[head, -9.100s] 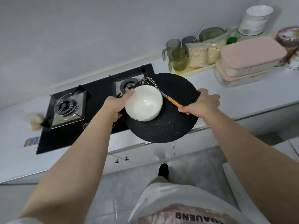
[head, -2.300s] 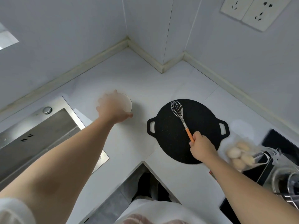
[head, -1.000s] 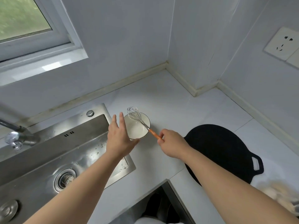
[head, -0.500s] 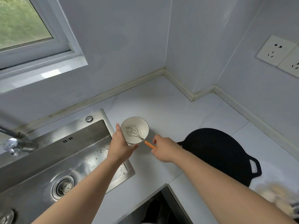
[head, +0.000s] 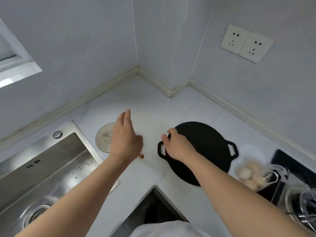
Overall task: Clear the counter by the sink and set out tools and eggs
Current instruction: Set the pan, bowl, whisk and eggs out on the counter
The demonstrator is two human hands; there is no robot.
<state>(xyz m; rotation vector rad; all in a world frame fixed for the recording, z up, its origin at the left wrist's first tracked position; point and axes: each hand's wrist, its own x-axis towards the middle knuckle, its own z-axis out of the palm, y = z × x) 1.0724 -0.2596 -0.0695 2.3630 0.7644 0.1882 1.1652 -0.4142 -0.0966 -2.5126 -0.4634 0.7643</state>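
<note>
White corner counter [head: 148, 106], sink [head: 51, 168] L, black pan [head: 205, 144] R

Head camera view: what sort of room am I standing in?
Most likely a home kitchen: a steel sink set into a white counter, a black two-handled griddle pan, and a bag of eggs beside it.

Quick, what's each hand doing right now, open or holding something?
Left hand: open, holding nothing.
Right hand: over the black pan, grip cannot be told.
</note>
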